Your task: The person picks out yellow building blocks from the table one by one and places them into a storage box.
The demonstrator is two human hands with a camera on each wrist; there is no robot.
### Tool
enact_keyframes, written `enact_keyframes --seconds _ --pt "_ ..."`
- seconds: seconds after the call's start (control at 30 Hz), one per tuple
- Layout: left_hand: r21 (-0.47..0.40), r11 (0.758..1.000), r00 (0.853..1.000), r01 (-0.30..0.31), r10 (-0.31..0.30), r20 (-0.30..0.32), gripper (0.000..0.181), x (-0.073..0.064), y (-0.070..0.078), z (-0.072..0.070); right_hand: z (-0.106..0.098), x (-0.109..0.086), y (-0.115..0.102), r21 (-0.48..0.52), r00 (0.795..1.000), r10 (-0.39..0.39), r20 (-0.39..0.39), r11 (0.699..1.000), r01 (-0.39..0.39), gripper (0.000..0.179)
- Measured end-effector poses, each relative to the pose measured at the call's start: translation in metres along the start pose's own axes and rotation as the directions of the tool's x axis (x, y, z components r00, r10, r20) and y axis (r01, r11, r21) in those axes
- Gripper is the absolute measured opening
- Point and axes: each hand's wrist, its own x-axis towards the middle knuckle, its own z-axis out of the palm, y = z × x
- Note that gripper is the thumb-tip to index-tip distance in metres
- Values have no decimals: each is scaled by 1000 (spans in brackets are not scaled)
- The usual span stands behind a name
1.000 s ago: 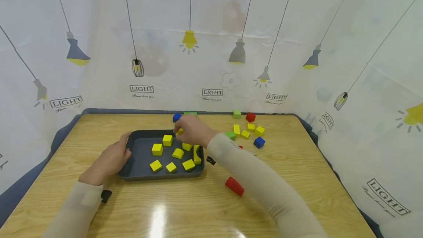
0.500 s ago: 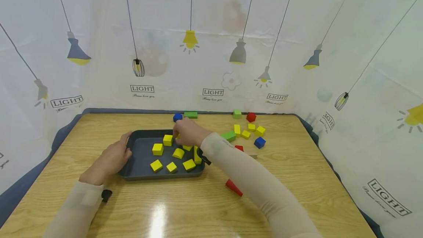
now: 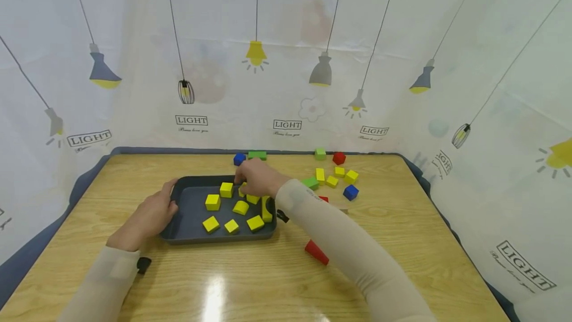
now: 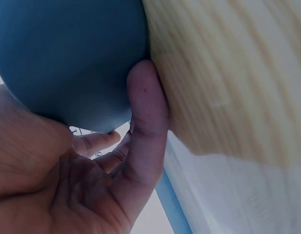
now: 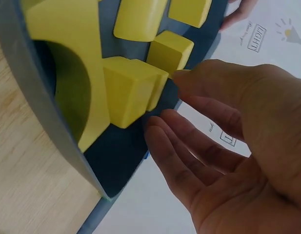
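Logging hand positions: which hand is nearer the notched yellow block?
Right. The right hand is beyond the notched block, at the far side of the tray; the left hand grips its left end.

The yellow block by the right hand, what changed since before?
The yellow block came down into the tray. The right hand lowered it and seems to have let go: its thumb and fingers are apart. The left hand still holds the tray, and the other blocks stayed put.

A tray (image 3: 189,217) lies left of centre on the surface (image 3: 250,282), with several blocks (image 3: 212,202) inside. Loose blocks (image 3: 331,181) lie right of it, towards the far right corner; further blocks (image 3: 320,154) lie along the far edge.
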Motion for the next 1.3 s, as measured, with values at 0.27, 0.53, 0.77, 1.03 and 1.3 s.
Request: enact_keyframes --seconds 0.27,0.53,0.77,1.03,1.3 --pt "4 1000 1000 -20 20 -13 68 -1 -1 0 -9 -10 10 10 998 -13 -56 1000 14 28" --pt "10 1000 1000 -15 15 -11 68 -1 -1 0 -19 -22 27 85 997 14 -79 996 -7 39" --pt "9 1000 1000 -25 25 -16 68 -1 -1 1 -26 -39 54 126 990 113 -83 987 -102 50" --pt "17 1000 1000 -11 11 -14 69 -2 0 1 -27 -61 86 151 983 164 -87 977 -149 52" --pt "11 1000 1000 -20 20 -21 68 -2 1 0 -30 -81 118 188 969 231 -82 959 -213 56"
